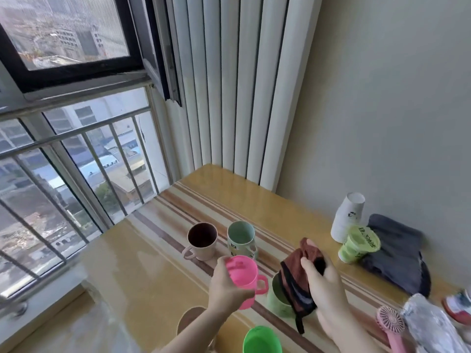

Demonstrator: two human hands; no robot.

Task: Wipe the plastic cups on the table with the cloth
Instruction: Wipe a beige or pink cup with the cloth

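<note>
Here the left hand (224,289) has its grip curled round a smooth pink plastic cup (243,281), tipped with its base up, above the glossy striped surface (142,263). Behind that cup stand a beige mug (201,242) and a pale green mug (241,240). Right of the pink cup, the right hand (323,284) clutches a crumpled brown cloth (299,276), which drapes over a green cup (277,299).
</note>
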